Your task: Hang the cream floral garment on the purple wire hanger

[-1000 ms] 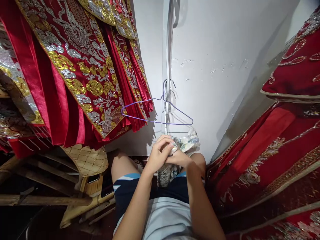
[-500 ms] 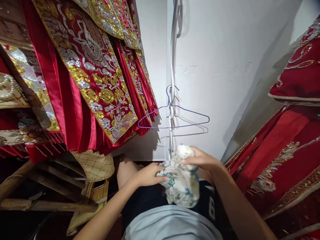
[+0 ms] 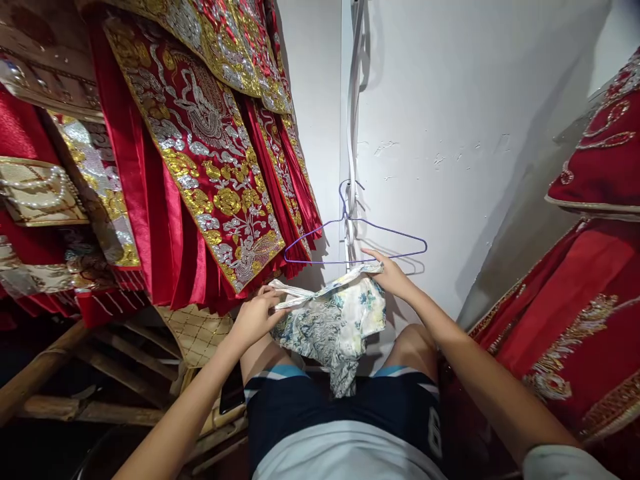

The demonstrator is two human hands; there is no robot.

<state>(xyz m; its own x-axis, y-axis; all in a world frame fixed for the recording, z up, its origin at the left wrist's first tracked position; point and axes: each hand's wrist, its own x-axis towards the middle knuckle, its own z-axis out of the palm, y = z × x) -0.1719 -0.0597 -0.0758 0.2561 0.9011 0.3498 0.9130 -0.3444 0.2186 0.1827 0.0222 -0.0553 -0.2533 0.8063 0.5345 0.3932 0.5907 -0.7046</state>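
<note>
A crumpled floral garment (image 3: 325, 327), white with blue-green and yellow print, hangs stretched between my hands above my lap. Its pale band runs along the top edge. My left hand (image 3: 256, 319) is closed on the left end of this band. At the right end, my right hand (image 3: 393, 275) grips the garment, with one finger reaching out near the hanger's lower bar. The garment's lower part dangles in folds between my knees. Just above it, a thin purple hanger (image 3: 320, 263) hangs against the wall, with nothing on it.
Red pleated costumes with gold and silver embroidery (image 3: 227, 200) hang at the left. More red beaded clothing (image 3: 590, 300) hangs at the right. A bamboo frame (image 3: 95, 410) stands at lower left. A white cable (image 3: 351, 133) runs down the wall (image 3: 440, 87).
The garment was bunched up close to my lap. Now my hands have moved apart and forward, toward the hanger, spreading its band. The camera view has shifted slightly.
</note>
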